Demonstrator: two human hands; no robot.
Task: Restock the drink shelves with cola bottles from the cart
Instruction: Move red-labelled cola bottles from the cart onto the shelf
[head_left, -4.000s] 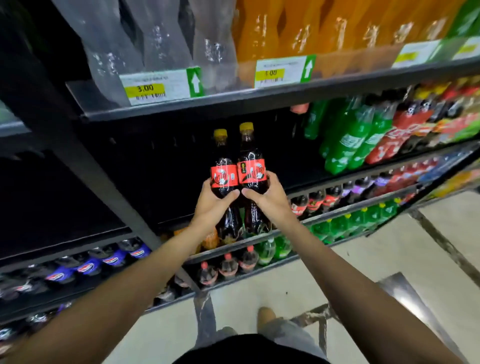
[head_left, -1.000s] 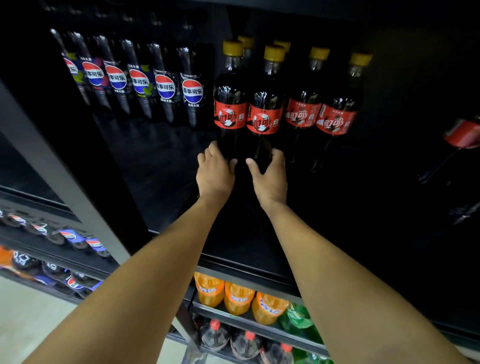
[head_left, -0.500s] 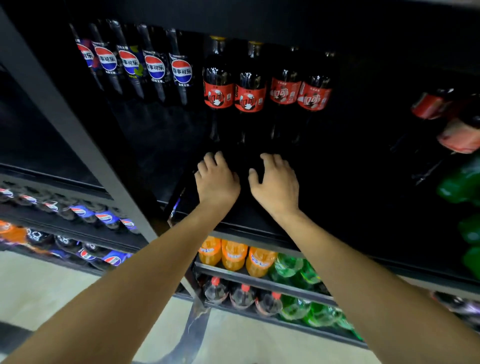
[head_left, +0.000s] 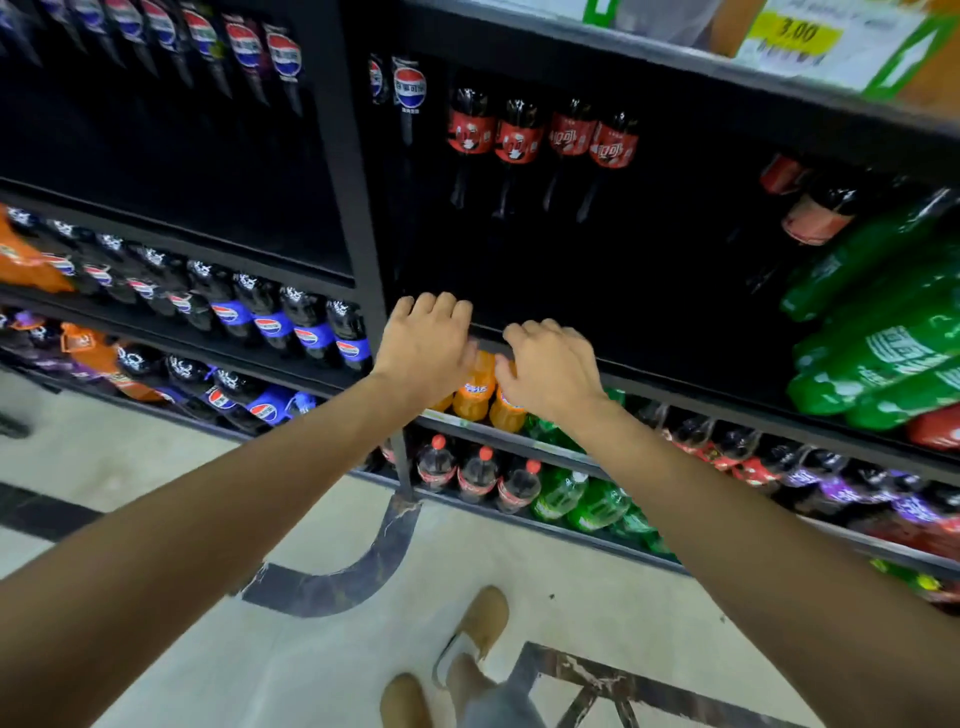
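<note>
Several cola bottles with red labels (head_left: 540, 140) stand in a row at the back of the dark shelf (head_left: 675, 379). My left hand (head_left: 426, 345) and my right hand (head_left: 553, 366) hover side by side at the shelf's front edge, well in front of those bottles. Both hands hold nothing, with fingers loosely bent. The cart is out of view.
Blue-labelled cola bottles (head_left: 249, 49) fill the upper left bay and lower left shelves. Green bottles (head_left: 878, 332) lie at right. Orange bottles (head_left: 475, 387) sit under my hands; red-capped bottles (head_left: 478, 475) stand below. A black upright post (head_left: 345, 171) divides the bays. Pale floor lies below.
Both hands let go of the two cola bottles left at the back of the shelf and drew back to its front edge. The view pulled away and tilted down.
</note>
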